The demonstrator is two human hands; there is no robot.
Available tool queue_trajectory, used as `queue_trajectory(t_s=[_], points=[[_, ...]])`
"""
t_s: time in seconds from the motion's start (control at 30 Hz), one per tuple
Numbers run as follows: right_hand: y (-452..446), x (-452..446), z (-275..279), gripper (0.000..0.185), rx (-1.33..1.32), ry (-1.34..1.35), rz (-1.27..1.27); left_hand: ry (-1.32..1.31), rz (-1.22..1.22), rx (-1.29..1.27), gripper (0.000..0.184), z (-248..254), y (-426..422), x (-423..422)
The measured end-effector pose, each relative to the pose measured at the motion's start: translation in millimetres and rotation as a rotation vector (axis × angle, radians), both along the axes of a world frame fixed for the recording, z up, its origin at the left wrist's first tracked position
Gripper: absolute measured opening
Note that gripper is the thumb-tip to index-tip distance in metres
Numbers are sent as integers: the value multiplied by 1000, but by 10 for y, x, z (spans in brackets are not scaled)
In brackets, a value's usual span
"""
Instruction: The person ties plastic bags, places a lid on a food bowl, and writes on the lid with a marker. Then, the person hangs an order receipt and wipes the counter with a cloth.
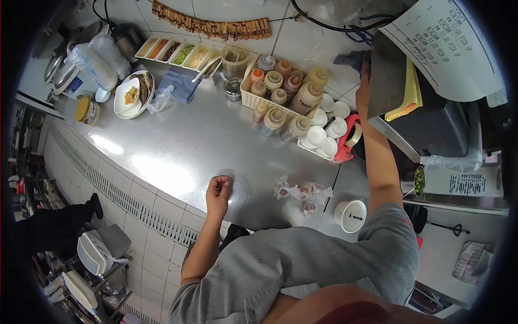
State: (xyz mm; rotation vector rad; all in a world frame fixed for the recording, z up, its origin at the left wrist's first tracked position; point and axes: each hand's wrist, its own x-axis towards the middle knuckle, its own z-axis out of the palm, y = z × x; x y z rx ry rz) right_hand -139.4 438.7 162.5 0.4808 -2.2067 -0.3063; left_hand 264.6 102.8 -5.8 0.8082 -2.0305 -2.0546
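Observation:
Over the near edge of the steel counter, my left hand (218, 190) hovers with its fingers curled in loosely; nothing shows in them. My right arm stretches far forward past the black machine, and my right hand (365, 69) is at a dark cloth (352, 59) against the tiled wall. The fingers seem closed on this cloth, though the machine and the cloth partly hide them. Small knotted plastic bags (305, 194) with reddish contents lie on the counter between my arms. To their right stands a white paper cup (350, 216) with dark print.
A basket (253, 101) of squeeze bottles and a tray of white cups (328, 129) stand at the back. Farther left are topping containers (172, 53), a folded blue cloth (181, 85), bowls (134, 96) and a yellow-lidded jar (86, 110). A printed receipt (445, 48) hangs at upper right.

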Motion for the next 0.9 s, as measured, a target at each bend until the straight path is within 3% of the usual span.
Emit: queue_trajectory(t_s=[0.2, 0.4, 0.57, 0.6, 0.67, 0.77, 0.87, 0.9], points=[[-202, 39, 134, 60, -42, 6, -60, 18, 1, 47, 13, -51, -57, 54], [-371, 319, 206, 60, -38, -217, -170, -11, -18, 52, 13, -16, -46, 30], [-363, 132, 382, 59, 95, 123, -109, -43, -61, 18, 13, 0, -21, 37], [-542, 366, 566, 59, 45, 54, -76, -52, -68, 21, 13, -1, -9, 67], [-558, 431, 564, 58, -8, 3, -48, -43, -73, 18, 13, -12, -17, 9], [-281, 137, -9, 59, 71, -123, -152, 7, -52, -23, 13, -46, -20, -16], [-303, -3, -51, 61, -126, -69, -71, -33, -48, -15, 13, 15, -46, 10], [-414, 90, 186, 61, -189, -131, -29, -36, -48, -16, 13, 23, -51, 9]])
